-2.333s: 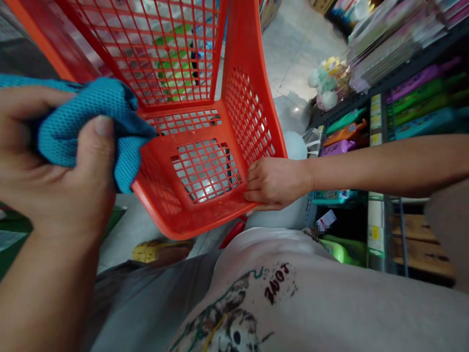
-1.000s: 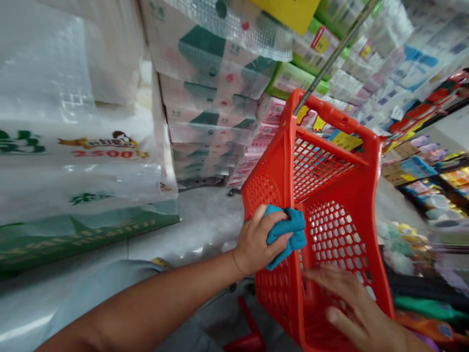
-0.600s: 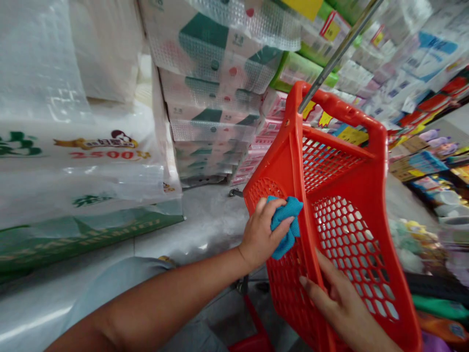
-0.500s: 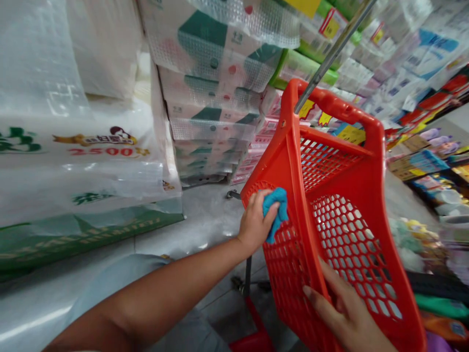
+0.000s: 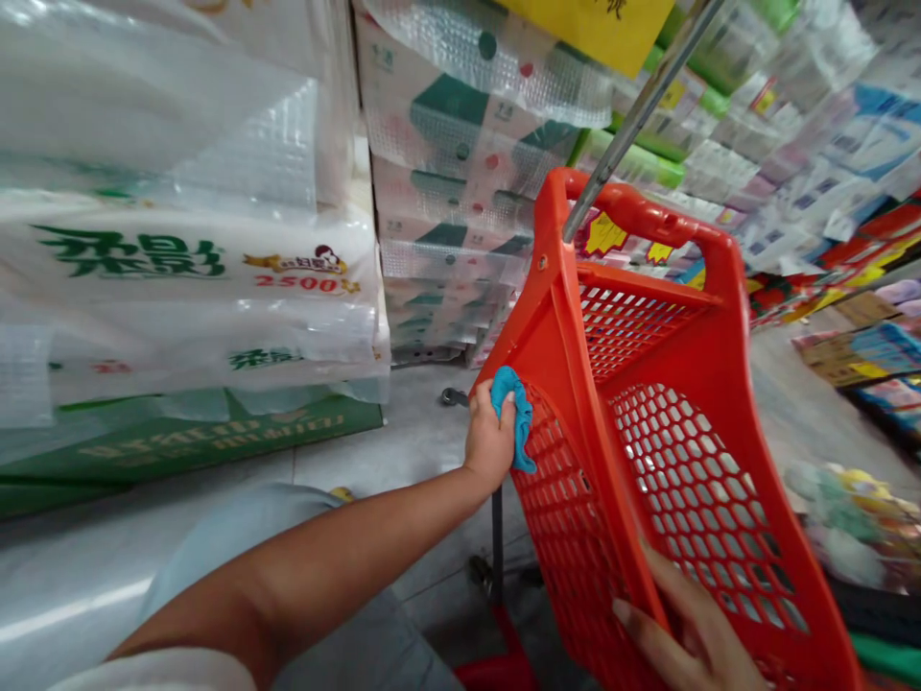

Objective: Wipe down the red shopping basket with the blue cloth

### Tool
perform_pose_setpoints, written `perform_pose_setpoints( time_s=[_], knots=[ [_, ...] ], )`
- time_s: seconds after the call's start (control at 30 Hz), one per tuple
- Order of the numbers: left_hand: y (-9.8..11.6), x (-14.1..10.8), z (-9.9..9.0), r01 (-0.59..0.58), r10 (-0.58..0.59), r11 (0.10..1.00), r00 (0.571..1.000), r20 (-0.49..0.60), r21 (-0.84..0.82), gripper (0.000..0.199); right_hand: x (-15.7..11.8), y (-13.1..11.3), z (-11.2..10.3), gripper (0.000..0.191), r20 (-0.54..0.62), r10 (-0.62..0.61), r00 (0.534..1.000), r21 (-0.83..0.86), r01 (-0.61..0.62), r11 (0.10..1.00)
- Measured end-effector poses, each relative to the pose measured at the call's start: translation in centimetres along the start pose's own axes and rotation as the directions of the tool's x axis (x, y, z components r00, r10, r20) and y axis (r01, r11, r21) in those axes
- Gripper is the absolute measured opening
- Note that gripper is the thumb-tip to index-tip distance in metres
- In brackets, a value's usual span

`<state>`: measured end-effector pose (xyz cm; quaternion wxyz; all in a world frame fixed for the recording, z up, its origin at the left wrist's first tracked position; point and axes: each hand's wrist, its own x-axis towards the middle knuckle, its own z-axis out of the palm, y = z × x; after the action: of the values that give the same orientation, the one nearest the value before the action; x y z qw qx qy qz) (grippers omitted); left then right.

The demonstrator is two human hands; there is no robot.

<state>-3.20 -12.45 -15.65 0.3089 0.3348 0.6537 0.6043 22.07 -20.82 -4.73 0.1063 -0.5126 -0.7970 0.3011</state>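
A red plastic shopping basket (image 5: 748,422) with mesh sides takes up the centre and right of the view, tilted toward me. My left hand (image 5: 491,439) is closed round a blue cloth (image 5: 513,419) and presses it against the basket's outer left side, near the edge of the mesh. Lower down, my right hand (image 5: 683,624) grips the basket's rim, with the thumb outside and the fingers inside. A metal pole (image 5: 640,110) runs up from the basket's handle end.
Large white paper packs (image 5: 179,254) stand at the left over a green carton (image 5: 216,441). Stacked tissue packs (image 5: 453,144) rise behind the basket. Below it are a caster (image 5: 481,573) and a dark metal leg (image 5: 497,537). Plush toys (image 5: 856,499) lie at the right.
My left hand has slid the cloth leftward across the basket's side, toward its outer edge. My right hand keeps its grip on the rim. The view has shifted somewhat to the left.
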Motion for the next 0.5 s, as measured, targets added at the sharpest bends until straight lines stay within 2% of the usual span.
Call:
perform_pose_setpoints(
  time_s=[0.07, 0.13, 0.17, 0.23, 0.33, 0.43, 0.5],
  knots=[
    [0.9, 0.5, -0.7, -0.095, 0.094, 0.995, 0.995, 0.038, 0.017, 0.031, 0.1, -0.4, -0.3, 0.049, 0.025, -0.011, 1.0, 0.011, 0.011, 1.0],
    [2.1, 1.4, -1.7, -0.242, 0.235, 0.969, 0.963, 0.135, 0.044, 0.035, 0.1, -0.7, -0.5, 0.049, 0.035, -0.012, 0.999, 0.025, 0.011, 1.0],
    [2.5, 2.0, -2.2, -0.272, 0.259, 0.96, 0.951, 0.171, 0.059, 0.036, 0.1, -0.8, -0.4, 0.05, 0.033, -0.007, 0.999, 0.032, 0.006, 0.999],
    [2.4, 3.0, -2.7, -0.19, 0.174, 0.978, 0.971, 0.163, 0.09, 0.035, 0.1, -0.9, -0.1, 0.051, 0.001, 0.014, 1.0, 0.042, -0.014, 0.999],
    [0.3, 3.2, -2.1, 0.053, -0.057, 0.994, 0.997, 0.043, 0.093, 0.035, 0.1, -0.7, 0.5, 0.052, -0.043, 0.054, 0.998, 0.052, -0.051, 0.997],
    [-1.5, 1.3, -0.9, 0.163, -0.165, 0.984, 0.986, 0.01, 0.075, 0.033, 0.2, -0.6, 0.6, 0.052, -0.049, 0.077, 0.996, 0.077, -0.073, 0.994],
    [-1.4, -0.6, -0.6, 0.193, -0.195, 0.979, 0.98, 0.028, 0.062, 0.03, 0.1, -0.5, 0.2, 0.051, -0.046, 0.072, 0.996, 0.088, -0.067, 0.994]
  ],
)
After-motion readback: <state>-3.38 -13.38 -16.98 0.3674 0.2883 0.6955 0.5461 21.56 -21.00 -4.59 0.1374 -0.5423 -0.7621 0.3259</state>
